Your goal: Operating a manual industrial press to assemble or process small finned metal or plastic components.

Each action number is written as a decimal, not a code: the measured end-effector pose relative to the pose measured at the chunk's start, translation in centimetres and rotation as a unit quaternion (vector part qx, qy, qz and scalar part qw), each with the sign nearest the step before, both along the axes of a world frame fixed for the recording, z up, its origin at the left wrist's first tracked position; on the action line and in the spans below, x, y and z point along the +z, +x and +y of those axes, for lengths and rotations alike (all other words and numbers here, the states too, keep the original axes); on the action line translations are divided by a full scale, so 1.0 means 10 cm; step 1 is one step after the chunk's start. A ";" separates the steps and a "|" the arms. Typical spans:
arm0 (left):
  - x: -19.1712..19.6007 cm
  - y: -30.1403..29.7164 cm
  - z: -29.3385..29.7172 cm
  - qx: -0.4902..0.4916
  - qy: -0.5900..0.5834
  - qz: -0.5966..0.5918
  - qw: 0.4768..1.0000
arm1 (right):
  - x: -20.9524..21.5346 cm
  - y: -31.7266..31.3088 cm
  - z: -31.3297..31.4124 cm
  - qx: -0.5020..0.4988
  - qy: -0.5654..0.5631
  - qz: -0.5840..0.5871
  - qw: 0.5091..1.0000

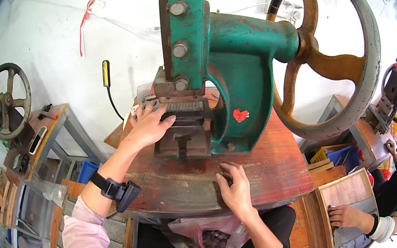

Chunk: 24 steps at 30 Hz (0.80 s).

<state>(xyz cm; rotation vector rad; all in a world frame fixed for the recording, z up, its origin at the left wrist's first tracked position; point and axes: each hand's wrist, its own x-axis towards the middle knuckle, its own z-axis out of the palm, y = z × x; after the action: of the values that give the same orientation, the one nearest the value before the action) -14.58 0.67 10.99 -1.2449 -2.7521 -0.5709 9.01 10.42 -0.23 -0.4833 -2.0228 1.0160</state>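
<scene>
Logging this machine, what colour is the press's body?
Green press body, paint chipped in places, head view.

The big green press (231, 68) stands upright on the round wooden bench (265, 165). Its paint is chipped and rusty in spots, and a small red heart sticker sits on its side. A large rusty wheel (330, 49) is fixed to its right end. At the front, low down, is a dark metal block with a row of small teeth (185, 120).

The left hand (145, 126) lies flat on that block, with its fingers (167, 120) touching the toothed part. The right hand (235, 187) rests near the front edge of the bench, its fingers on some small dark pieces (220, 177) lying there.
</scene>
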 end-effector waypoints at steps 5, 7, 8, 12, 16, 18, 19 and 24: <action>-0.01 -0.02 0.01 0.017 -0.003 -0.009 1.000 | 0.90 0.39 0.26 -0.051 0.300 0.044 0.952; -0.05 -0.04 -0.01 0.010 0.019 0.020 1.000 | 1.49 0.60 0.44 -0.142 0.471 0.094 0.865; -0.05 -0.02 0.00 0.009 0.023 0.015 1.000 | 1.80 0.72 0.53 -0.202 0.543 0.111 0.808; -0.15 0.00 0.03 0.038 0.025 0.051 0.998 | 2.98 0.76 0.94 -0.399 0.534 0.101 0.738; -0.11 0.00 0.03 0.012 0.030 0.005 0.999 | 3.83 0.70 1.36 -0.327 0.315 -0.115 0.883; -0.12 -0.02 -0.01 0.021 0.020 0.004 1.000 | 4.00 0.55 1.41 -0.324 0.308 -0.152 0.881; -0.12 -0.01 0.00 0.006 0.032 -0.001 0.999 | 4.16 0.54 1.45 -0.323 0.293 -0.172 0.883; -0.16 0.04 0.03 0.016 0.047 -0.013 0.999 | 4.34 0.42 1.43 -0.280 0.220 -0.158 0.921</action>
<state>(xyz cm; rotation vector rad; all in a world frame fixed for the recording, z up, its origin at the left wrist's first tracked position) -14.20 0.96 9.41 -1.1799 -2.7250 -0.7087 13.25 24.73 43.21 -0.9501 -2.1140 0.1294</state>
